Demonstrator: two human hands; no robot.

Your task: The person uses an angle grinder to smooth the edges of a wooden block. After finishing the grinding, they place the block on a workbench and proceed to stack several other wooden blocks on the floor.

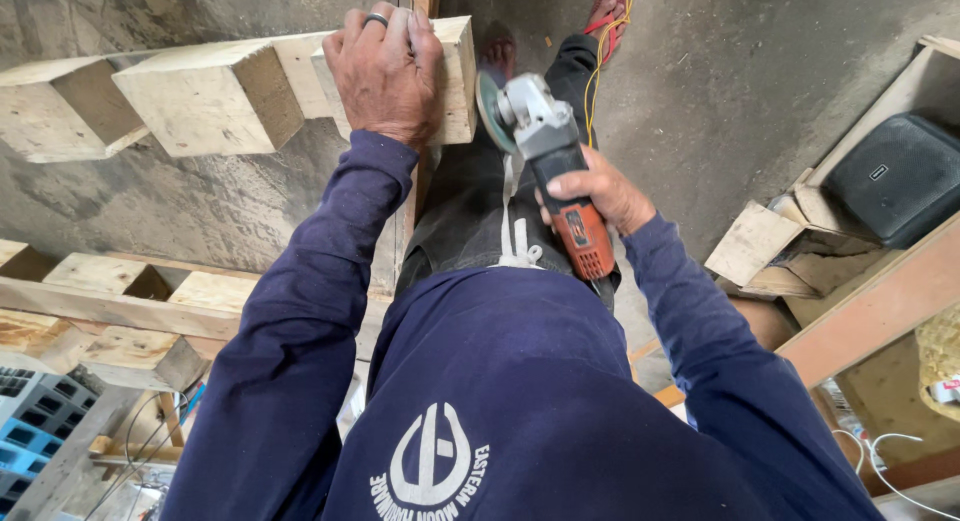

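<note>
My left hand [385, 69], with a ring on one finger, presses down on top of a pale wooden block [455, 81] that is the right end of a wooden piece with several blocks. My right hand [600, 196] grips the orange and black body of an angle grinder [545, 151]. Its grey head and disc [490, 106] sit right against the block's right face. Both arms wear dark blue sleeves.
Another wooden block [205, 96] lies left of my left hand. A wooden pallet frame [110, 311] lies at lower left, with a blue crate [35, 416] below it. A black speaker [895, 176] sits in a wooden box at right. A yellow cord [603, 51] runs over the concrete floor.
</note>
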